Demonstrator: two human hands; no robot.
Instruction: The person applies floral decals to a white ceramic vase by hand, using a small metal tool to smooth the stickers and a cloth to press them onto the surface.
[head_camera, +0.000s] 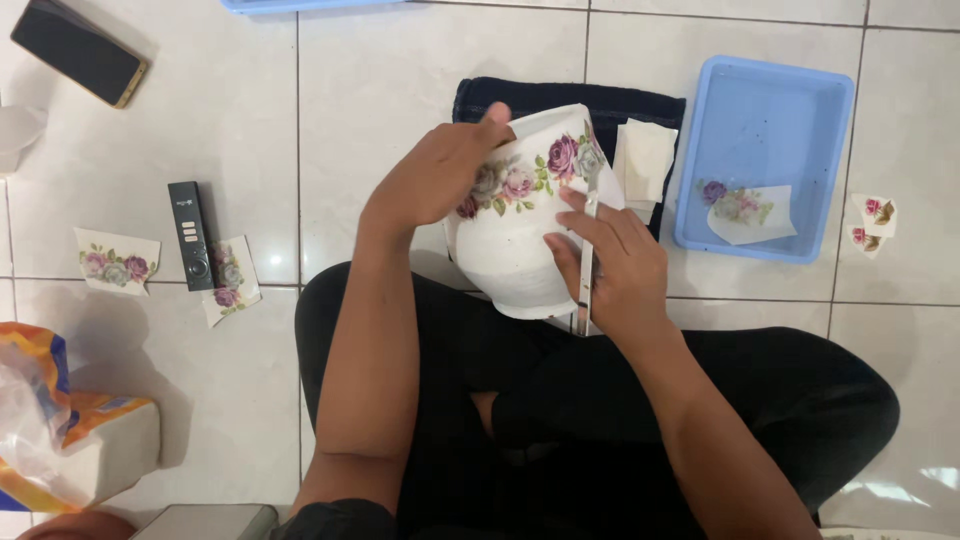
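White and glazed, the ceramic pot (510, 250) sat tilted over the person's lap, the left hand (440, 175) gripping its rim while the right hand (610, 270) pressed a thin flat tool (587, 270) beside its rose decal (530, 178), a blue tray (765, 120) holding another flower decal (745, 212) just right.
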